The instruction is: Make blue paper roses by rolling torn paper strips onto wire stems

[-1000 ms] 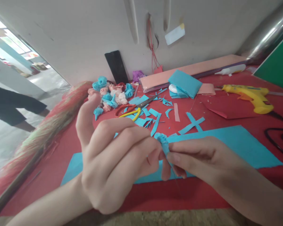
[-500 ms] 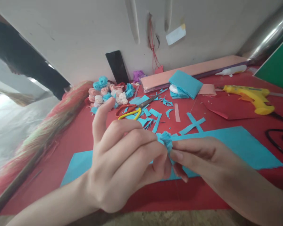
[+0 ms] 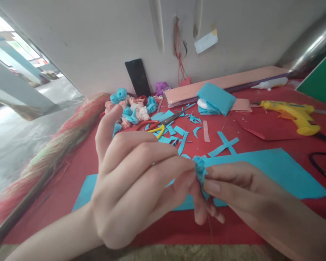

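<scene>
Between my two hands is a small blue crepe paper flower [image 3: 199, 167], its crinkled top upward. My left hand [image 3: 138, 185] pinches its left side with thumb and fingertips, one finger raised. From the right, my right hand [image 3: 239, 185] squeezes the flower's lower part between thumb and fingers. Below the hands a thin thread or wire hangs down. Under them lies a wide sheet of blue crepe paper [image 3: 277, 174]. Blue paper scraps [image 3: 183, 139] and scissors [image 3: 167, 119] with red and yellow handles lie just beyond, the handles partly hidden by my left hand.
A pile of blue, pink and white paper flowers [image 3: 137, 110] is at the back left, by a leaning black phone [image 3: 138, 78]. Folded blue paper [image 3: 217, 98] lies behind the scraps. A yellow glue gun [image 3: 290, 110] with black cord is right. A straw broom [image 3: 57, 145] borders the left.
The view has shifted slightly. My left hand has turned a little around the flower, and its lower fingers show more. A dark-clothed person at the far left is gone from view.
</scene>
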`<control>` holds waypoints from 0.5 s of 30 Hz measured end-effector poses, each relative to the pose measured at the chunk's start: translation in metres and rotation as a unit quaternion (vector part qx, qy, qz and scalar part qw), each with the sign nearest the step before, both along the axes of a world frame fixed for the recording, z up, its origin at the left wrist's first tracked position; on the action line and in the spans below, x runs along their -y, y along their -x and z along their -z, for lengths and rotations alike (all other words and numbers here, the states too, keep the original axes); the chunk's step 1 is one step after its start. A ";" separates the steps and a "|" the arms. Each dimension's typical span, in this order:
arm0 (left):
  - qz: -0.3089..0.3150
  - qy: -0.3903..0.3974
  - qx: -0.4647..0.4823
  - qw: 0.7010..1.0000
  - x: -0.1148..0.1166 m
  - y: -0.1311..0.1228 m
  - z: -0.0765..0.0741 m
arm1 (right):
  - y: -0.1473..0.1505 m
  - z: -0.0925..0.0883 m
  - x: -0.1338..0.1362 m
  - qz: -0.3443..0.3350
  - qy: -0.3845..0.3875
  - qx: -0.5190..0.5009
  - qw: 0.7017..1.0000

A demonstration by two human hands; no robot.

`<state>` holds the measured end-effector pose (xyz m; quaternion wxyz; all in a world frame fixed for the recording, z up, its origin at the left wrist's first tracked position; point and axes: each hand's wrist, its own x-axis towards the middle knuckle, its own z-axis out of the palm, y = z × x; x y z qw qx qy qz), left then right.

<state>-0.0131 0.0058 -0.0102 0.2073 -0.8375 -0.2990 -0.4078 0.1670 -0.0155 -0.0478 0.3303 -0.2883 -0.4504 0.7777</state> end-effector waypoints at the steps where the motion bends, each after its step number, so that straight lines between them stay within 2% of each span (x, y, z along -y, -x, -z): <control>1: 0.012 0.017 -0.013 1.000 0.001 0.002 -0.001 | 0.000 0.000 0.000 0.000 0.000 0.005 1.000; 4: 0.021 0.036 -0.037 0.998 0.004 0.006 -0.003 | 0.001 0.000 -0.001 0.003 0.000 0.010 1.000; 11: 0.027 -0.017 0.004 0.999 0.006 0.003 0.005 | 0.004 -0.001 0.000 0.022 -0.022 0.043 0.999; 15: 0.019 0.009 -0.006 1.000 0.007 0.001 0.004 | 0.004 0.001 0.003 0.042 -0.055 0.063 0.996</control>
